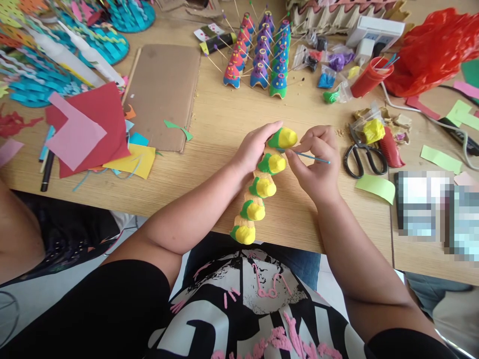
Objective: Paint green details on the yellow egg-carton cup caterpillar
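A strip of egg carton (255, 199) runs from mid-table toward the table's front edge, its several bumps covered in yellow and green clay. My left hand (257, 144) is closed round the strip's far end, with the thumb beside the farthest bump. In my right hand (319, 154) a thin blue stick (312, 158) is pinched between thumb and fingers. Its tip meets the strip between the two farthest bumps; the fingers partly hide the contact. The near end of the strip reaches over the table edge above my lap.
Three decorated carton strips (261, 55) stand behind the hands. Black scissors (364, 158) and a red cup (370, 79) are at right, near clay bags (339, 61). Cardboard (160, 94) and coloured paper (90, 129) lie left. Another person's arm (18, 229) shows at far left.
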Demonstrator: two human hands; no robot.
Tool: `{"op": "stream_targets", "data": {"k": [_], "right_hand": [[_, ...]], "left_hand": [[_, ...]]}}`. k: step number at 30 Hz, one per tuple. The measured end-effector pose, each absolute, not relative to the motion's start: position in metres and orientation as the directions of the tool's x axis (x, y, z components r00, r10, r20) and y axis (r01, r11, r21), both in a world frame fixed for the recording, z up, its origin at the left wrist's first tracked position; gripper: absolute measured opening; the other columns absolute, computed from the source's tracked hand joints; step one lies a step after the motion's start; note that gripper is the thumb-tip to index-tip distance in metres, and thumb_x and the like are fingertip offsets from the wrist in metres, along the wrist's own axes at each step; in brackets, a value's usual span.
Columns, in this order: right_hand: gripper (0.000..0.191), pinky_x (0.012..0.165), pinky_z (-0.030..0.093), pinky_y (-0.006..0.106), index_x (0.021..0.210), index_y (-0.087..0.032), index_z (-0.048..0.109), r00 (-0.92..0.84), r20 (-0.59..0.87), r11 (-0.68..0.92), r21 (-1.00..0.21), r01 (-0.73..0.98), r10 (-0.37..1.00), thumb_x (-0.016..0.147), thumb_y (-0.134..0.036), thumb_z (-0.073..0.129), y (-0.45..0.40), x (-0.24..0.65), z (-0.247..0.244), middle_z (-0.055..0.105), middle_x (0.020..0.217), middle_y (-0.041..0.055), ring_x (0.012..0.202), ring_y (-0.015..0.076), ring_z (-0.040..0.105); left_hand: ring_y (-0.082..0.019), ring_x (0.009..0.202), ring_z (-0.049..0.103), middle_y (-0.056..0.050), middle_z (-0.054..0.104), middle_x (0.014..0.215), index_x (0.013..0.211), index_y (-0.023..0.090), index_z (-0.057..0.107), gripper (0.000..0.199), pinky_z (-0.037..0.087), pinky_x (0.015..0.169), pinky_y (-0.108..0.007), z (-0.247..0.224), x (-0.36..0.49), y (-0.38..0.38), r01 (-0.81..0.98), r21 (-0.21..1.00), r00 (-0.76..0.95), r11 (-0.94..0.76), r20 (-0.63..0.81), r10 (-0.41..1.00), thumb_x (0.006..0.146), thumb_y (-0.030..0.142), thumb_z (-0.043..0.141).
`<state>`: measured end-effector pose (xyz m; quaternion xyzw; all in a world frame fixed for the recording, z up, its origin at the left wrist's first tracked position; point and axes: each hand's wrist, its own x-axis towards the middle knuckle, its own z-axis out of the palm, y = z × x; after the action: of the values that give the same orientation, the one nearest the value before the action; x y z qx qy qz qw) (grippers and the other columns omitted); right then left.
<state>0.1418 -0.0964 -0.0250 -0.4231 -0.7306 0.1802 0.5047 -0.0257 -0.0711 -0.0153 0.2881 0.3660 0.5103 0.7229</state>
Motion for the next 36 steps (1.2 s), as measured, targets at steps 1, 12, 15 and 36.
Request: {"op": "stream_targets", "data": {"k": [1, 12, 15, 36], "right_hand": [[0.015, 0.107, 0.055, 0.065, 0.092, -0.03, 0.07, -0.126, 0.596, 0.581, -0.679, 0.448, 0.793, 0.095, -0.044, 0.075, -0.096, 0.142, -0.025, 0.065, 0.106, 0.008, 0.119, 0.0333, 0.063], [0.018, 0.112, 0.052, 0.067, 0.091, -0.031, 0.07, -0.152, 0.573, 0.574, -0.692, 0.437, 0.806, 0.095, -0.048, 0.074, -0.099, 0.145, -0.02, 0.065, 0.108, 0.0085, 0.123, 0.034, 0.061], [0.016, 0.111, 0.052, 0.068, 0.089, -0.03, 0.069, -0.148, 0.601, 0.591, -0.658, 0.466, 0.786, 0.095, -0.043, 0.075, -0.098, 0.145, -0.019, 0.066, 0.104, 0.0082, 0.12, 0.0335, 0.063], [0.013, 0.112, 0.05, 0.071, 0.087, -0.029, 0.068, -0.125, 0.624, 0.593, -0.633, 0.498, 0.771, 0.095, -0.035, 0.076, -0.099, 0.141, -0.021, 0.063, 0.105, 0.0078, 0.115, 0.0327, 0.063]], "left_hand": [[-0.009, 0.056, 0.056, 0.004, 0.063, 0.064, 0.069, 0.023, 0.061, 0.048, 0.042, 0.055, -0.026, -0.015, -0.025, -0.072, -0.53, 0.792, 0.209, 0.304, -0.225, 0.952, 0.084, 0.061, 0.085], [-0.014, 0.063, 0.067, 0.002, 0.065, 0.062, 0.066, 0.021, 0.063, 0.044, 0.049, 0.059, -0.025, -0.001, -0.02, -0.079, -0.502, 0.816, 0.094, 0.287, -0.279, 0.956, 0.088, 0.052, 0.084], [-0.015, 0.065, 0.068, 0.001, 0.068, 0.063, 0.066, 0.021, 0.065, 0.042, 0.05, 0.06, -0.025, -0.001, -0.02, -0.078, -0.471, 0.838, 0.099, 0.277, -0.261, 0.96, 0.085, 0.051, 0.087], [-0.015, 0.062, 0.067, 0.001, 0.069, 0.063, 0.063, 0.021, 0.067, 0.039, 0.049, 0.062, -0.027, -0.005, -0.019, -0.077, -0.488, 0.834, 0.066, 0.256, -0.257, 0.964, 0.086, 0.045, 0.087]]}}
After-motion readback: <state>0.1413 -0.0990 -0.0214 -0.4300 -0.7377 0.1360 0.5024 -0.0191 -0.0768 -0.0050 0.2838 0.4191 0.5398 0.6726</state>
